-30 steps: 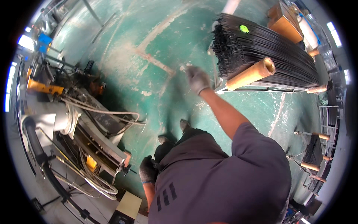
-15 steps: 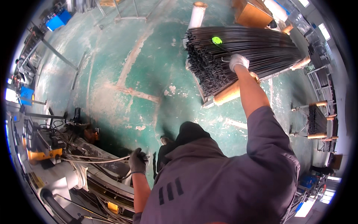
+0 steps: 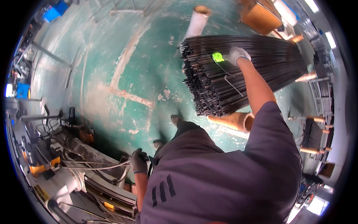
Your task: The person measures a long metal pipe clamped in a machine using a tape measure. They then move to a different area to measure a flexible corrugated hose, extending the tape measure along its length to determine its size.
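My right hand (image 3: 239,56), in a whitish knit glove, is above a large bundle of thin dark metal rods (image 3: 272,56). Its fingertips reach the edge of a bright green tape measure (image 3: 217,57) lying on the bundle; whether they grip it is hidden. Nearer to me, a thin rod with a bent end (image 3: 234,86) rests across the bundle. Low on the left, my left hand (image 3: 139,161) hangs beside cables and machinery. It wears a grey glove with dark fingertips, its fingers loosely bent and apart, with nothing visible in them.
Cardboard tubes (image 3: 238,121) lie at the bundle's near side, and a white roll (image 3: 197,22) stands beyond it. A brown box (image 3: 261,16) is at the far right. Machinery with cables (image 3: 93,164) fills the lower left. Smaller rod stacks (image 3: 312,134) sit on the right.
My right hand has left the bent-ended rod, which now lies on the bundle, and has moved left to the tape measure. The view has shifted, showing both shoes; my left hand stays low.
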A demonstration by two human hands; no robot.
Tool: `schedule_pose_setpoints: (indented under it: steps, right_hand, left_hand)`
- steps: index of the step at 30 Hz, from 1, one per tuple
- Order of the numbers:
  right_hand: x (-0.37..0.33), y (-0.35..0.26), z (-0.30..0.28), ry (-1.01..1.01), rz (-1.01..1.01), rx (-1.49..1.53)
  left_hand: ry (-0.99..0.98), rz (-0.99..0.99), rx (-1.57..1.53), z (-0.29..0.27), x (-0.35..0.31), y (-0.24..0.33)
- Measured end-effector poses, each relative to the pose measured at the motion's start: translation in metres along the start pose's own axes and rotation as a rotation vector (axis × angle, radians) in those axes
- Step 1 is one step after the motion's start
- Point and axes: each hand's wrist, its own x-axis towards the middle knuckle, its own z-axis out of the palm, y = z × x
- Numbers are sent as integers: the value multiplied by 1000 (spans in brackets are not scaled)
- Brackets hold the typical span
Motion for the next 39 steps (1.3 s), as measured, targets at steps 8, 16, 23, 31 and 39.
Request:
schedule_pose_setpoints:
  steps: [8,16,23,31,39]
  right_hand:
    - [60,-72,36,13,-300,-173]
    - [-131,-240,72,96,-1503,347]
    - [-398,-312,121,-137,-2282,535]
    - [-585,-320,187,-555,-2548,477]
    - [-724,-323,249,-1577,-1634,262]
  left_hand:
    - [-49,278,16,90,-93,31]
    - [-66,469,-15,90,-142,53]
    - [-172,773,-137,25,-187,3]
    - [213,827,-363,-132,-294,-91]
    - [665,775,9,-235,-377,-148]
